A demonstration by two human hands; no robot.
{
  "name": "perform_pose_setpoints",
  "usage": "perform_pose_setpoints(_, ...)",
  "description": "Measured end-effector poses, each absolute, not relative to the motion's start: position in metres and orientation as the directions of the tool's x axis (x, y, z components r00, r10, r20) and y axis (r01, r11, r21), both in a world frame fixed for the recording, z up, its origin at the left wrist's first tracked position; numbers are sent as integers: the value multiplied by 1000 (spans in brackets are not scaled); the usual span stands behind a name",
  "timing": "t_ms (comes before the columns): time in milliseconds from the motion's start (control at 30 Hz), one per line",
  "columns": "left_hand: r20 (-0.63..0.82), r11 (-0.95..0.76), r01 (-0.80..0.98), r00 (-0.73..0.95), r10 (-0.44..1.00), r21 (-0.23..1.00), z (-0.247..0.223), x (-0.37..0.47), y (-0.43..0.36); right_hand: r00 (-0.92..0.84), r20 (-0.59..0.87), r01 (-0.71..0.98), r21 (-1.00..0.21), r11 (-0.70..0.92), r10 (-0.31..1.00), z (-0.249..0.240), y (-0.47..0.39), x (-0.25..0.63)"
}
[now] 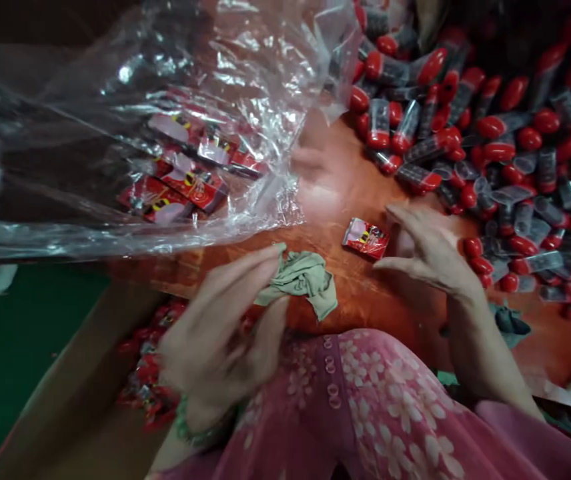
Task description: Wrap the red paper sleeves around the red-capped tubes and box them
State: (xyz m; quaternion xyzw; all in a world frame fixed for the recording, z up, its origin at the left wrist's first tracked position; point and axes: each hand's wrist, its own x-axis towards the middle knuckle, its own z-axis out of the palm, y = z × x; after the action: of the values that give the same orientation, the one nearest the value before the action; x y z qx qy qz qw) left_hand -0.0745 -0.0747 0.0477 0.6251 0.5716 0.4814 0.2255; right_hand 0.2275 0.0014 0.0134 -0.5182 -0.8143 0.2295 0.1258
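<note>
My right hand [428, 257] rests on the orange-brown tabletop, its thumb and fingers apart and holding nothing. A small red printed packet [366, 238] lies flat just left of its fingertips. My left hand [228, 327] is smeared by motion at the table's front edge. Its fingers are stretched out with the thumb apart, and nothing shows in them. Beside its fingertips a crumpled grey-green cloth [303, 280] lies on the table.
A large clear plastic bag [245, 80] with several red packets [193, 180] covers the table's left side. Many clear tubes with red ends [495, 150] are heaped at right. More red packets [153, 367] lie below the table edge at left. A dark cloth-like piece [510, 325] is near my right forearm.
</note>
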Motion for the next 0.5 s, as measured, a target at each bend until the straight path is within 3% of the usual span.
perform_pose_setpoints(100,229,-208,444,6,973,872,29,-44,-55,-467,-6,782,-470,410,884,-7,-6,215)
perform_pose_setpoints(200,-58,32,297,80,995,954,5,-19,-31,-491,147,706,-510,491,859,-18,-8,207)
perform_pose_setpoints(300,-236,208,203,126,963,957,-8,-2,-17,-470,280,633,-554,541,837,-15,-13,207)
perform_pose_setpoints(433,-278,283,-5,171,945,959,-10,11,-12,-505,306,578,-575,579,807,3,-22,208)
perform_pose_setpoints(500,-266,276,-73,120,956,958,-8,14,-14,-452,285,536,-671,513,845,11,-25,207)
